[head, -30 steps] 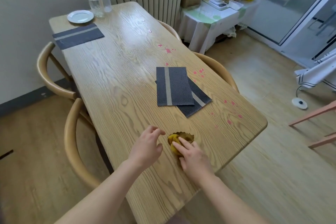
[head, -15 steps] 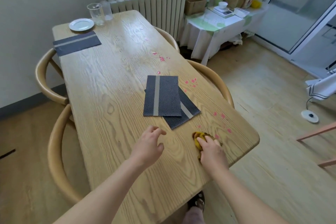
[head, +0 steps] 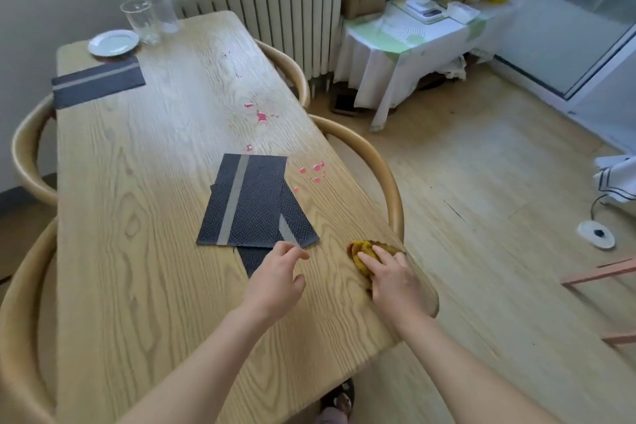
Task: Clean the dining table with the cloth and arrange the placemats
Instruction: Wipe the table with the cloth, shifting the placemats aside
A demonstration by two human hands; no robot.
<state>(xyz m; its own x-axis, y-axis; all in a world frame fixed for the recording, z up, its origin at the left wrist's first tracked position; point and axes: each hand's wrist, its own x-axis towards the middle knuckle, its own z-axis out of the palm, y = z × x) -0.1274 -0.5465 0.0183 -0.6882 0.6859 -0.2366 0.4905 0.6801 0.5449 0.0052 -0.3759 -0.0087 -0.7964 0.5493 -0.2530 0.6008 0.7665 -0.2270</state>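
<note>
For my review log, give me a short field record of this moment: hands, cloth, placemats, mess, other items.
right hand: presses the yellow cloth with flat fingers at the right edge of the table
left hand: over the near corner of the lower placemat, fingers loosely curled, holding nothing
placemats: upper placemat overlaps the lower one mid-table; third placemat at the far left corner
mess: pink spots right of and beyond the overlapping pair
other: plate and glass at the far end
</note>
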